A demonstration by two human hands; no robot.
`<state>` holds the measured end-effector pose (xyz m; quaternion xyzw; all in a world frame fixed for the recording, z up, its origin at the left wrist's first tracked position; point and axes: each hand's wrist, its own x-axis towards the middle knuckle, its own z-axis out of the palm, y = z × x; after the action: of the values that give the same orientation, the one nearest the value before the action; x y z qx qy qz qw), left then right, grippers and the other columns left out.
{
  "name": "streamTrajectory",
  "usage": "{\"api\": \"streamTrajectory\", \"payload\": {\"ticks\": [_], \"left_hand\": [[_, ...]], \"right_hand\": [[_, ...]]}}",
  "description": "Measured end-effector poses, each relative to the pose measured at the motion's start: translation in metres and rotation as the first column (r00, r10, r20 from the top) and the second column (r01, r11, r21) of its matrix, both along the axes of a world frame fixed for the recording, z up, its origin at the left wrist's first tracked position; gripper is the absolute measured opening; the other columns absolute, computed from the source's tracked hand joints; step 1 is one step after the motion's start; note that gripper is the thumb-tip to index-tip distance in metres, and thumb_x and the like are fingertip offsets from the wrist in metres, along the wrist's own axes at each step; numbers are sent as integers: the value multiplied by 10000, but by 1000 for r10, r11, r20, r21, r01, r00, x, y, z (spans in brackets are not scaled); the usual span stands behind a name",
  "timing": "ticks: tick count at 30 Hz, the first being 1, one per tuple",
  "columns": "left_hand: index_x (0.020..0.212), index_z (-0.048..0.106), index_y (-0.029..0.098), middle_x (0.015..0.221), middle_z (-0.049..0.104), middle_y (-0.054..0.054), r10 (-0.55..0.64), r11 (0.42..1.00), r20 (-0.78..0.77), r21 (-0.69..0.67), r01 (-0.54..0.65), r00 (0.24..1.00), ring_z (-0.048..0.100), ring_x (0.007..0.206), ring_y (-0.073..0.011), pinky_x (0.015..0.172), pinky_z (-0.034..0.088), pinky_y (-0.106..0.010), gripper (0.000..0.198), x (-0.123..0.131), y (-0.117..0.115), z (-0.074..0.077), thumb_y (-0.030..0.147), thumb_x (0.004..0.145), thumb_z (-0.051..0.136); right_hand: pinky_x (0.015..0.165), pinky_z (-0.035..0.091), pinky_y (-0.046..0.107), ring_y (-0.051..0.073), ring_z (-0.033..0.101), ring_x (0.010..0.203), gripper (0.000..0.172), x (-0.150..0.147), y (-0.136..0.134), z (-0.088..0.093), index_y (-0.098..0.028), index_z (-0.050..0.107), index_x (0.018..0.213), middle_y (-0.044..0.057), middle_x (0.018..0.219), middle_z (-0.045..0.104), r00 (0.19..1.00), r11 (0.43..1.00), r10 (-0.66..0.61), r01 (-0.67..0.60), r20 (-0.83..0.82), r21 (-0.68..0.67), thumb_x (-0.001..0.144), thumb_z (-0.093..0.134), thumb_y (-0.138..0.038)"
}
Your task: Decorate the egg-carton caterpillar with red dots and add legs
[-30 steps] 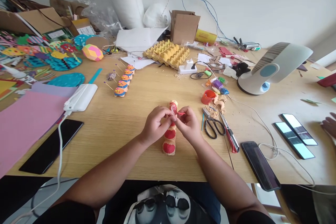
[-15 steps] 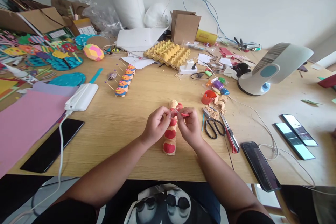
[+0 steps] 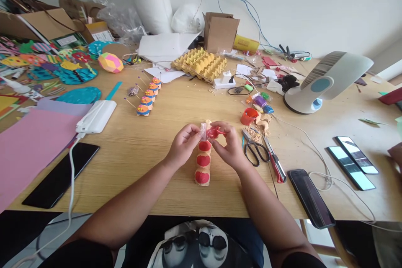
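My left hand pinches the clear end of a small plastic packet. My right hand grips the other end, where soft red clay shows through the film. Some red also shows between the right fingers. Just below the packet lies a strip of egg carton cups, tan with red patches, pointing away from me; its far end is partly hidden by my hands and the packet.
Scissors, a box cutter and a red cup lie to the right. A black phone sits near the front edge. An egg-carton caterpillar stands at left, a power bank beyond it, a fan at right.
The plastic packet has been drawn out flat between my hands, so its clear end and the red clay now show. My right hand has turned slightly and shifted a little right.
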<state>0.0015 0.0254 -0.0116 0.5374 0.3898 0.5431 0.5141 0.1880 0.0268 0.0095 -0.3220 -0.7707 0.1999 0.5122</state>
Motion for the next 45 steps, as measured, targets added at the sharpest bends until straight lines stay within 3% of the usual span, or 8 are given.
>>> {"api": "streamTrajectory", "payload": {"ticks": [7, 13, 24, 34, 37, 40, 42, 45], "left_hand": [[981, 674, 195, 924, 734, -36, 99, 991, -143, 105, -84, 985, 682, 812, -151, 743, 531, -261, 255, -1, 1, 5, 431, 891, 705], [1061, 778, 205, 1061, 749, -79, -7, 995, -139, 100, 21, 990, 686, 936, -200, 805, 549, -307, 297, -4, 3, 10, 418, 857, 746], [1024, 802, 243, 1047, 721, -78, -14, 985, -183, 168, 45, 983, 681, 976, -209, 823, 559, -315, 205, -7, 3, 8, 350, 855, 762], [900, 767, 218, 1037, 695, -69, 210, 909, -297, 410, -73, 931, 665, 1028, -203, 989, 514, -374, 93, -5, 0, 12, 299, 872, 730], [893, 724, 194, 1038, 697, -74, 298, 915, -172, 332, -230, 939, 655, 1029, -196, 957, 510, -348, 149, -6, 5, 11, 343, 887, 706], [964, 650, 183, 1083, 703, -82, 442, 894, 83, 39, -446, 893, 662, 1016, -174, 835, 519, -278, 271, -7, 12, 8, 445, 901, 676], [1026, 600, 195, 1136, 707, -88, 377, 926, 156, -47, -375, 913, 674, 992, -161, 778, 513, -252, 318, -5, 12, 6, 468, 890, 690], [1145, 496, 231, 1059, 734, -70, 88, 996, 198, -24, -85, 976, 707, 972, -178, 813, 535, -287, 476, 1, 6, 6, 393, 815, 798]], "right_hand": [[872, 519, 424, 224, 669, 990, 279, 3, 1, -2, -279, 489, 1054, 63, 1117, 707, 996, 996, -85, 83, 40, 45, 905, 718, -223], [893, 521, 430, 225, 685, 1023, 314, 6, 1, -3, -281, 467, 1054, 67, 1131, 716, 999, 999, -47, 47, 11, 1, 898, 732, -219], [892, 516, 388, 210, 626, 1032, 289, -2, -1, -8, -280, 481, 1016, 57, 1102, 631, 982, 989, 24, -51, -186, -141, 888, 739, -260], [905, 535, 398, 220, 667, 1035, 281, -2, -4, -11, -281, 490, 1097, 79, 1131, 670, 984, 942, 42, -97, -176, -321, 918, 702, -332], [939, 518, 405, 219, 665, 1064, 258, -2, -3, -9, -278, 490, 1056, 74, 1137, 678, 983, 961, -17, -34, -181, -276, 913, 705, -289], [950, 509, 407, 219, 664, 1080, 274, -2, -1, -7, -277, 471, 1023, 65, 1123, 677, 968, 973, -89, 34, -234, -230, 899, 715, -262], [940, 515, 407, 221, 662, 1078, 286, -2, 0, -7, -277, 464, 1018, 64, 1113, 669, 962, 975, -112, 57, -249, -216, 891, 719, -268], [947, 520, 409, 221, 652, 1092, 276, -4, 0, -8, -275, 471, 1021, 71, 1124, 660, 972, 979, -101, 58, -213, -196, 891, 714, -273]]}}
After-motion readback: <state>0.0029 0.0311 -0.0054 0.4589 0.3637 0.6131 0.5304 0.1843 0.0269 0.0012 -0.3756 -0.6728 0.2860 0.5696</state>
